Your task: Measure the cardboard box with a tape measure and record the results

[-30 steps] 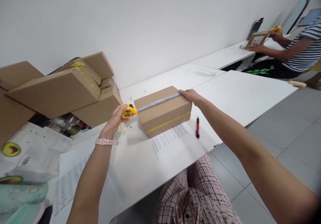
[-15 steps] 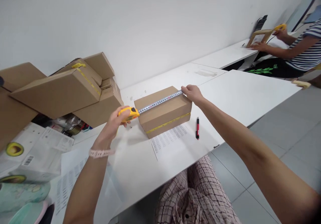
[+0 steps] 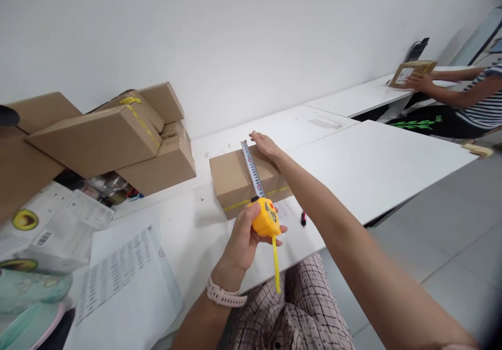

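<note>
A closed cardboard box with a yellow strip along its near side lies on the white table. My left hand grips a yellow tape measure in front of the box, its yellow strap dangling below. The drawn-out steel blade runs across the box top from the near side to the far edge. My right hand rests on the far part of the top, fingers stretched out just right of the blade's end. A small gap seems to lie between fingertips and blade. A red-and-black pen lies right of the box, partly hidden by my forearm.
Cardboard boxes are piled on the left, above white cartons with avocado prints. Printed sheets lie at the table's front left. Far right, a person in a striped top has hands on a small parcel.
The tape has turned from along the box's length to across its width. My left hand moved right and nearer; my right hand moved left to the far edge and loosened from the blade's end.
</note>
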{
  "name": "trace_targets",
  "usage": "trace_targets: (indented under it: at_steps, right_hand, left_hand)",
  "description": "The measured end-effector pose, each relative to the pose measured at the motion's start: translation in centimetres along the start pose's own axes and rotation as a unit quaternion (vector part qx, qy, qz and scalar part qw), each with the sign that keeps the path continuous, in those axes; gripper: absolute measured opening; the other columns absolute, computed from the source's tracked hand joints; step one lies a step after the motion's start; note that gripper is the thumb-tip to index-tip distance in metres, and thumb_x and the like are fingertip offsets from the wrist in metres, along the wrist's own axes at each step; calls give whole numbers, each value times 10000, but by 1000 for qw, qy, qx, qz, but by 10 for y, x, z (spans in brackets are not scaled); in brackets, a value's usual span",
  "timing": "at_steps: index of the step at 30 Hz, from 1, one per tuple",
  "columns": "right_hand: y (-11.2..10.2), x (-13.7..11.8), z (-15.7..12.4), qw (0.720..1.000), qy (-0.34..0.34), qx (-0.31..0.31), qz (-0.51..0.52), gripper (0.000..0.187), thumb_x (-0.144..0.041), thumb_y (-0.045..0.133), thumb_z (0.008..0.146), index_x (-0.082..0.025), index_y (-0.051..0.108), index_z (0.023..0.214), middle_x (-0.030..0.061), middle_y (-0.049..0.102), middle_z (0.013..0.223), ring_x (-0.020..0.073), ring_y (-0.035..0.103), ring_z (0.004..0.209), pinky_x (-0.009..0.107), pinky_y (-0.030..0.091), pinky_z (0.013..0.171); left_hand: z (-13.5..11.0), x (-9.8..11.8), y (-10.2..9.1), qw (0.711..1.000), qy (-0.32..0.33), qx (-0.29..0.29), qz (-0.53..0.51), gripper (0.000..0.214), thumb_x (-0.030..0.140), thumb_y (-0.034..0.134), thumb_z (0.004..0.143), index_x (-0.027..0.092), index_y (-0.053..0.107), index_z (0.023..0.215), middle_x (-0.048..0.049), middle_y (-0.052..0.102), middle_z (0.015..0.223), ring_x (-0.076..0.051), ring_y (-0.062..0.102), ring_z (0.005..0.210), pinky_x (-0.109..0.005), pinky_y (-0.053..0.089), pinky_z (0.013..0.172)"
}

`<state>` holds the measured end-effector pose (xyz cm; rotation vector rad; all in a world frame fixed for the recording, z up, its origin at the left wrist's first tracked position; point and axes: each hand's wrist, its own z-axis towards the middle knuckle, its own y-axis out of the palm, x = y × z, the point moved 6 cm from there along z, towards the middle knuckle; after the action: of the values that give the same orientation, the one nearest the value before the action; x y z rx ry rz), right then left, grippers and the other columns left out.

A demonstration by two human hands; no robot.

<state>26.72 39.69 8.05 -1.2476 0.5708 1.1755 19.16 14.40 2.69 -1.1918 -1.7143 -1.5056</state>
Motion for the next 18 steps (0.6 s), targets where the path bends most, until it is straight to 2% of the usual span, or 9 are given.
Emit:
trace_targets:
  at_steps: [4, 8, 14, 18]
  right_hand:
    - [7, 8, -7, 997, 10, -58, -46, 677, -713, 205, 990, -352, 601, 1403, 23, 538, 1540, 306, 459, 1421, 483, 282, 1187]
    - [7, -3, -15, 993, 6, -83, -84, 726, -718, 167, 990, -331, 617, 1407, 43, 539, 1539, 340, 433, 1432, 518, 230, 1200]
    - [3, -19, -27, 992, 11, -78, -103, 666, -676, 218, 1002, -311, 712, 1261, 68, 675, 1368, 354, 542, 1301, 507, 321, 1131]
    - [5, -16, -22, 990, 35, -78, -110, 539, -601, 327, 1004, -290, 764, 1060, 104, 746, 1165, 374, 606, 1188, 522, 364, 1073]
  left_hand:
    - [16, 5, 8, 1000, 1, 20, -24, 638, 653, 802, 680, 183, 610, 1066, -70, 692, 1004, -240, 755, 725, -313, 610, 497]
    - [18, -2, 12, 999, -2, 41, -30, 679, 671, 828, 630, 160, 627, 1030, -68, 688, 975, -229, 752, 700, -286, 603, 487]
    - [13, -8, 17, 998, -10, 60, -31, 742, 684, 846, 582, 159, 627, 1058, -98, 679, 1057, -225, 743, 688, -285, 593, 480]
    - [13, -11, 22, 998, -3, 54, -33, 731, 696, 844, 580, 168, 628, 1038, -87, 654, 1055, -231, 741, 707, -296, 595, 503]
